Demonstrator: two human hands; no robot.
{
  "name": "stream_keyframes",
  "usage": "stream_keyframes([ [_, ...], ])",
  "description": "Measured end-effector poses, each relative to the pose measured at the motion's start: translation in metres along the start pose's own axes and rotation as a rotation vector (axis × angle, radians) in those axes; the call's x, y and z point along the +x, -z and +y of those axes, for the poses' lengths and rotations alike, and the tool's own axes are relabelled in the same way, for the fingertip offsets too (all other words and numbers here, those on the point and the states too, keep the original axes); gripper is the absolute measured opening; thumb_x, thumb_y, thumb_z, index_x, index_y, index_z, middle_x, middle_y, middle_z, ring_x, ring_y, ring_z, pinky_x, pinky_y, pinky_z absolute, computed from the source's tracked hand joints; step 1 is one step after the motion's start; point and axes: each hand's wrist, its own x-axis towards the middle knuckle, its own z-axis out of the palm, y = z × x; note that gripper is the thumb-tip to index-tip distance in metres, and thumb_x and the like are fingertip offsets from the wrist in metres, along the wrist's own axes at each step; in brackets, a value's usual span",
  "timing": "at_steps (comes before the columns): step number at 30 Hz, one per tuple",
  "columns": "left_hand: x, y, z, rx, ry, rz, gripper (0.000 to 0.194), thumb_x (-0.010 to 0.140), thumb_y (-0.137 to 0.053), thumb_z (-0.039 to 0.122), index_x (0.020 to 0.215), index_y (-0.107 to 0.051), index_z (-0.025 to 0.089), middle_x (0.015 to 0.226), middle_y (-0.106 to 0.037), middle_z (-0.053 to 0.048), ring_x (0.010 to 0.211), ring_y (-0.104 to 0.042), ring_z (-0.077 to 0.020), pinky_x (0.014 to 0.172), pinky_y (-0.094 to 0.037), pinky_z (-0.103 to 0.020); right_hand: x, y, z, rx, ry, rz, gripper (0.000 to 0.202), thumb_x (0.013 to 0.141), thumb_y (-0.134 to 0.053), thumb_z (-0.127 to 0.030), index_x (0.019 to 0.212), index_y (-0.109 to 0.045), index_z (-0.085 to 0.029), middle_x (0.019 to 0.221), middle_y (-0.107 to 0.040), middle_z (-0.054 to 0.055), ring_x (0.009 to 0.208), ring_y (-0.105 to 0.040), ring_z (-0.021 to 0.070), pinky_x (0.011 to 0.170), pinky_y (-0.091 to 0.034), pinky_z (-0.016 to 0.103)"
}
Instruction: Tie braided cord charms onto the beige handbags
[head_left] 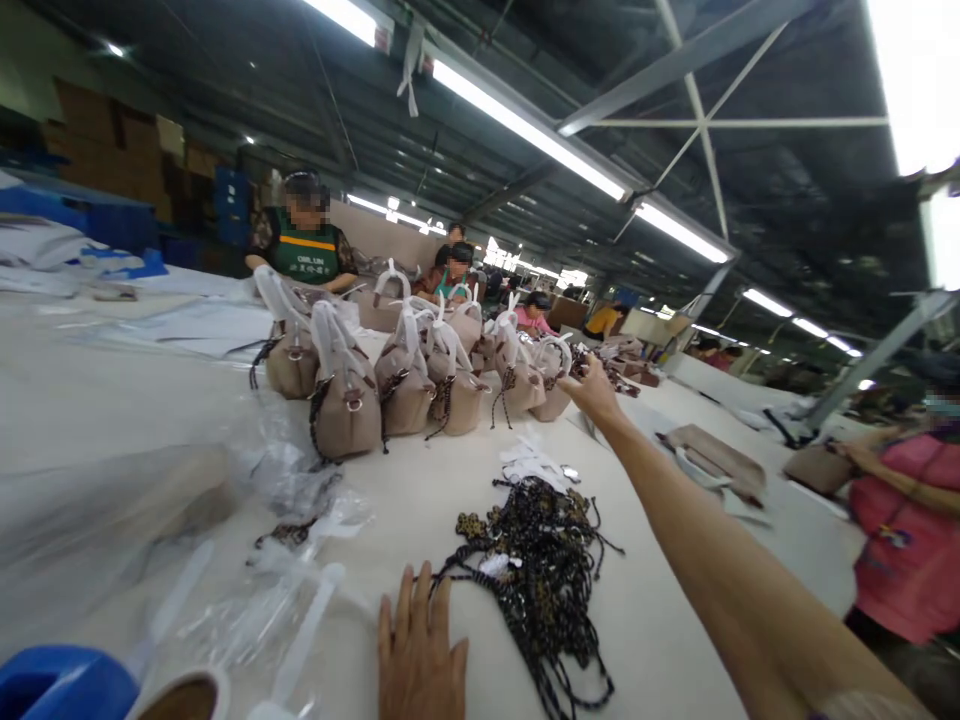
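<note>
My left hand (420,645) lies flat on the pale tabletop (420,500), fingers stretched out and holding nothing. Just right of it is a tangled heap of black patterned cords (547,570) with bronze-coloured flower-shaped pieces. My right hand (595,392) is stretched far forward, thumb and fingers apart, beside the rightmost taupe handbag (553,400). Whether it touches that bag I cannot tell. Several more taupe handbags (346,412) stand upright in a cluster, white wrapping around their handles and dark cords hanging from them. White tags (534,465) lie behind the cord heap.
Crumpled clear plastic (270,590) covers part of the left side. A blue object (64,685) and a roll of tape (187,697) sit at the near left corner. Co-workers (307,235) work across the table; another person in pink (911,520) stands at the right.
</note>
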Motion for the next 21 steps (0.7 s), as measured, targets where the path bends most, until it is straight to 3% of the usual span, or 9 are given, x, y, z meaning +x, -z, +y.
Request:
stream_keyframes([
  [2, 0.004, 0.012, 0.007, -0.048, 0.088, -0.023, 0.048, 0.08, -0.055, 0.021, 0.127, -0.059, 0.018, 0.142, -0.053, -0.013, 0.136, -0.04, -0.0349, 0.111, -0.028, -0.06, -0.053, -0.022, 0.005, 0.026, 0.037, -0.171, 0.057, 0.073, -0.071, -0.024, 0.126, -0.057, -0.012, 0.119, -0.065, 0.018, 0.101, -0.064, 0.0275, 0.09, -0.05, 0.042],
  [4, 0.008, 0.023, 0.013, -0.109, 0.15, -0.049, 0.044, 0.082, -0.053, 0.019, 0.126, -0.06, 0.015, 0.141, -0.054, -0.015, 0.137, -0.039, -0.0348, 0.113, -0.027, -0.06, -0.123, -0.038, 0.008, 0.053, 0.097, -0.325, 0.049, 0.073, -0.071, -0.021, 0.121, -0.063, -0.017, 0.118, -0.068, 0.012, 0.099, -0.066, 0.0252, 0.093, -0.051, 0.041],
  [7, 0.016, 0.036, 0.019, -0.267, 0.205, -0.064, 0.045, 0.086, -0.045, 0.014, 0.129, -0.055, 0.013, 0.142, -0.053, -0.015, 0.138, -0.038, -0.0326, 0.115, -0.024, -0.06, -0.227, -0.048, 0.006, 0.093, 0.286, -0.464, 0.047, 0.078, -0.067, -0.02, 0.125, -0.062, -0.021, 0.129, -0.063, 0.01, 0.122, -0.055, 0.0254, 0.107, -0.042, 0.044],
  [10, 0.028, 0.048, 0.016, -0.579, 0.366, 0.046, 0.045, 0.091, -0.039, 0.015, 0.135, -0.046, 0.013, 0.142, -0.051, -0.016, 0.139, -0.038, -0.028, 0.117, -0.024, -0.055, -0.298, -0.054, -0.007, 0.047, 0.467, -0.488, 0.05, 0.083, -0.061, -0.017, 0.132, -0.056, -0.023, 0.141, -0.053, 0.01, 0.134, -0.043, 0.0273, 0.114, -0.032, 0.051],
  [13, 0.038, 0.056, 0.004, -0.924, 0.63, 0.197, 0.043, 0.093, -0.039, 0.022, 0.135, -0.043, 0.019, 0.143, -0.049, -0.013, 0.136, -0.041, -0.024, 0.117, -0.029, -0.049, -0.325, -0.071, -0.026, 0.014, 0.482, -0.503, 0.051, 0.084, -0.059, -0.018, 0.135, -0.053, -0.019, 0.145, -0.049, 0.012, 0.137, -0.04, 0.0284, 0.115, -0.03, 0.052],
  [16, 0.042, 0.056, -0.01, -1.197, 0.872, 0.347, 0.036, 0.091, -0.046, 0.026, 0.126, -0.048, 0.021, 0.136, -0.053, -0.012, 0.13, -0.048, -0.0228, 0.114, -0.033, -0.047, -0.325, -0.099, -0.042, 0.012, 0.428, -0.515, 0.051, 0.087, -0.055, -0.02, 0.137, -0.049, -0.012, 0.145, -0.049, 0.016, 0.136, -0.041, 0.028, 0.114, -0.032, 0.05],
  [18, 0.042, 0.052, -0.017, -1.334, 0.985, 0.419, 0.033, 0.086, -0.053, 0.027, 0.119, -0.051, 0.021, 0.129, -0.056, -0.012, 0.125, -0.052, -0.0227, 0.111, -0.036, -0.047, -0.319, -0.117, -0.042, 0.014, 0.427, -0.534, 0.05, 0.089, -0.053, -0.02, 0.138, -0.048, -0.014, 0.143, -0.051, 0.014, 0.136, -0.042, 0.0274, 0.114, -0.032, 0.051],
  [21, 0.044, 0.048, -0.02, -1.434, 1.043, 0.453, 0.03, 0.083, -0.058, 0.027, 0.113, -0.053, 0.02, 0.122, -0.058, -0.01, 0.118, -0.056, -0.0215, 0.107, -0.04, -0.047, -0.312, -0.131, -0.022, 0.002, 0.513, -0.525, 0.041, 0.09, -0.055, -0.023, 0.132, -0.055, -0.025, 0.136, -0.059, 0.008, 0.13, -0.048, 0.0273, 0.11, -0.035, 0.052],
])
